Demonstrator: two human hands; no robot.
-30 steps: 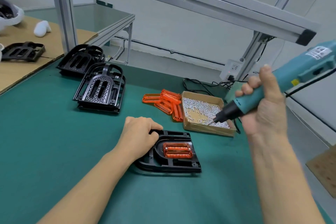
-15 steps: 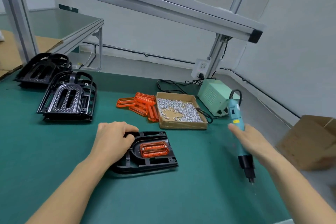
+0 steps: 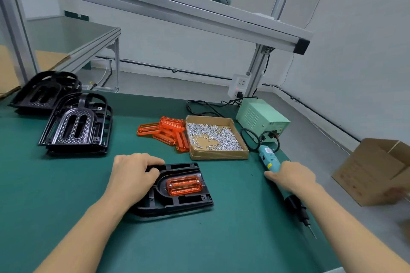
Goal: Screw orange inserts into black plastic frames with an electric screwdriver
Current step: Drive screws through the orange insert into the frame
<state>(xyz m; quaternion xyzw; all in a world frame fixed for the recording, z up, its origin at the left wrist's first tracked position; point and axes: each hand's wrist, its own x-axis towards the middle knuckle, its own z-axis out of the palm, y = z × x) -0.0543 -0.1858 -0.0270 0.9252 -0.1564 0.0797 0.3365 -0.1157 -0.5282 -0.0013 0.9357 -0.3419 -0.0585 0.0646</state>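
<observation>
Your left hand [image 3: 133, 178] holds the black frame [image 3: 177, 203] flat on the tabletop [image 3: 55, 195], orange insert [image 3: 184, 184] inside. Your right hand [image 3: 292, 176] wraps the screwdriver [image 3: 269, 159]. The frame looks light and stiff; hold its edge.

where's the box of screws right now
In the head view the cardboard box of screws sits on the green mat right of centre, between the loose orange inserts and the pale green power supply.
</observation>
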